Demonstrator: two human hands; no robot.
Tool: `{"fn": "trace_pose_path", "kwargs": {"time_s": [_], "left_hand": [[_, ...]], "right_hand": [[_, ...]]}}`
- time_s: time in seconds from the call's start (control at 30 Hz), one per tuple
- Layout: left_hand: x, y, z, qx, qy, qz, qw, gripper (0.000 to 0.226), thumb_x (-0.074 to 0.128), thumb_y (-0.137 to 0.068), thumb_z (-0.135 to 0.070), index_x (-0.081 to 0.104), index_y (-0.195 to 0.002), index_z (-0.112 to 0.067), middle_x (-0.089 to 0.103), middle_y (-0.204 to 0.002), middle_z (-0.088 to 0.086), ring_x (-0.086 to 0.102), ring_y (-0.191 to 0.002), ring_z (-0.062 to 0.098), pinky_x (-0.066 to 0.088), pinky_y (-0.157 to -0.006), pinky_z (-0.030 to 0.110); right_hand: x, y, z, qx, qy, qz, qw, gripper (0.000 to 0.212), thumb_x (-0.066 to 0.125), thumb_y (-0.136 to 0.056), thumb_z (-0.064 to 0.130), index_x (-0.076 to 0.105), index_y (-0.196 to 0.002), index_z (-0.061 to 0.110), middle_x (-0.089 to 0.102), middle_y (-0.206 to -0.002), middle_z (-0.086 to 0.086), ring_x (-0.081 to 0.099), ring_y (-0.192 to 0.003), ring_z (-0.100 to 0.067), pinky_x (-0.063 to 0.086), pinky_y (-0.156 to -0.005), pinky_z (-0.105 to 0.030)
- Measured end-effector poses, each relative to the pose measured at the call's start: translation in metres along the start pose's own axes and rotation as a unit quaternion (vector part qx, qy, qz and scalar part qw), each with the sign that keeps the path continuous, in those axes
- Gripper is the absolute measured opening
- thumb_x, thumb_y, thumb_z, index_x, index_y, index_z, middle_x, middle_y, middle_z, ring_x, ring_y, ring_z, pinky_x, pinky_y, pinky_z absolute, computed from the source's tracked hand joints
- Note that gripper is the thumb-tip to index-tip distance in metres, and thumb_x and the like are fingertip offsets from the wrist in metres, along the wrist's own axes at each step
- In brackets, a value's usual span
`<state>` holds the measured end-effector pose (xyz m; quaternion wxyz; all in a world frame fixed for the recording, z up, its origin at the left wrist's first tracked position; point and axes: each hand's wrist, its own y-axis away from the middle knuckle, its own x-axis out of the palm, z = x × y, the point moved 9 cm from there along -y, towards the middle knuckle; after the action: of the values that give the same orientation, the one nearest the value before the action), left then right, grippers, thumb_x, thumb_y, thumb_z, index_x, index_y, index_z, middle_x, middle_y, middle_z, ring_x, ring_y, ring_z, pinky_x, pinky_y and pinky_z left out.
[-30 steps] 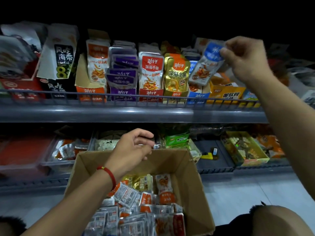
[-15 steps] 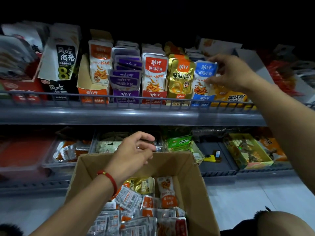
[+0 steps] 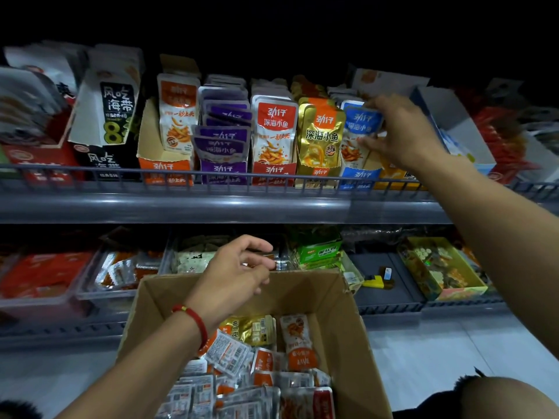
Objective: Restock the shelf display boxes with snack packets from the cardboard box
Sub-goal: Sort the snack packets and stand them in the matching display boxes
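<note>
My right hand (image 3: pixel 400 131) grips the right edge of a blue snack packet (image 3: pixel 358 131), which stands in the blue display box (image 3: pixel 358 175) on the upper shelf. Left of it stand gold (image 3: pixel 320 137), red (image 3: pixel 273 131), purple (image 3: pixel 223 143) and orange (image 3: pixel 178 116) packets in their own boxes. My left hand (image 3: pixel 239 273) hovers over the far rim of the cardboard box (image 3: pixel 341 322), fingers loosely curled and holding nothing. Several loose snack packets (image 3: pixel 242 373) lie inside the cardboard box.
A grey wire rail (image 3: pixel 121 176) runs along the upper shelf front. The lower shelf holds clear trays (image 3: pixel 121 273), a green box (image 3: pixel 319 251) and a yellow box (image 3: pixel 441 267). A seaweed snack box (image 3: pixel 112 110) stands upper left. My knee (image 3: pixel 508 397) shows bottom right.
My right hand lowered the blue packet from above the shelf into the blue display box and keeps hold of it. My left hand stayed over the cardboard box.
</note>
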<state>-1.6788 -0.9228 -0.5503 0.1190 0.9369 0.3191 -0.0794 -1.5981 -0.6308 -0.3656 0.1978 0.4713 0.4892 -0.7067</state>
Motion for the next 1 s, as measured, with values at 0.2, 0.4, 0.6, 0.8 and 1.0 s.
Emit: {"fn": "trace_pose_path", "kwargs": {"time_s": [0.2, 0.4, 0.6, 0.8, 1.0], "left_hand": [[-0.001, -0.001, 0.001, 0.0, -0.004, -0.003, 1.0, 0.029, 0.063, -0.092, -0.001, 0.063, -0.107, -0.026, 0.074, -0.099, -0.001, 0.073, -0.088, 0.021, 0.062, -0.078, 0.041], [-0.001, 0.0, 0.001, 0.0, -0.004, -0.004, 1.0, 0.028, 0.064, -0.092, -0.002, 0.063, -0.108, -0.025, 0.074, -0.1, 0.0, 0.073, -0.088, 0.022, 0.061, -0.078, 0.04], [0.0, -0.001, 0.004, -0.002, -0.019, -0.005, 1.0, 0.027, 0.063, -0.093, -0.003, 0.063, -0.107, -0.026, 0.074, -0.1, -0.002, 0.073, -0.088, 0.02, 0.062, -0.078, 0.04], [0.003, -0.004, 0.021, -0.027, -0.065, 0.016, 0.997, 0.026, 0.065, -0.09, -0.005, 0.066, -0.101, -0.029, 0.073, -0.1, -0.003, 0.071, -0.09, 0.02, 0.062, -0.079, 0.041], [0.031, -0.011, 0.074, -0.091, -0.177, 0.113, 0.974, 0.017, 0.06, -0.095, -0.001, 0.066, -0.104, -0.013, 0.063, -0.09, -0.001, 0.059, -0.076, 0.006, 0.049, -0.062, 0.01]], "right_hand": [[-0.004, -0.002, -0.001, -0.006, 0.0, -0.032, 0.999, 0.06, 0.076, -0.088, 0.02, 0.047, -0.14, 0.026, 0.046, -0.139, -0.009, 0.052, -0.123, -0.033, 0.053, -0.096, -0.052], [-0.004, -0.002, -0.003, -0.01, 0.002, -0.042, 0.999, 0.06, 0.074, -0.089, 0.022, 0.046, -0.143, 0.025, 0.045, -0.141, -0.008, 0.053, -0.123, -0.031, 0.054, -0.095, -0.052], [-0.006, 0.002, -0.003, -0.008, 0.03, -0.052, 0.998, 0.06, 0.072, -0.092, 0.026, 0.043, -0.144, 0.027, 0.043, -0.143, -0.007, 0.052, -0.123, -0.029, 0.051, -0.094, -0.042], [-0.03, 0.048, 0.025, -0.046, -0.037, -0.145, 0.988, 0.035, 0.061, -0.097, 0.027, 0.056, -0.13, 0.017, 0.053, -0.127, -0.01, 0.058, -0.103, -0.021, 0.055, -0.083, -0.041], [0.03, 0.144, 0.102, -0.118, -0.148, -0.031, 0.981, 0.02, 0.057, -0.094, 0.018, 0.063, -0.113, 0.017, 0.057, -0.104, 0.004, 0.049, -0.08, -0.003, 0.048, -0.07, -0.026]]}}
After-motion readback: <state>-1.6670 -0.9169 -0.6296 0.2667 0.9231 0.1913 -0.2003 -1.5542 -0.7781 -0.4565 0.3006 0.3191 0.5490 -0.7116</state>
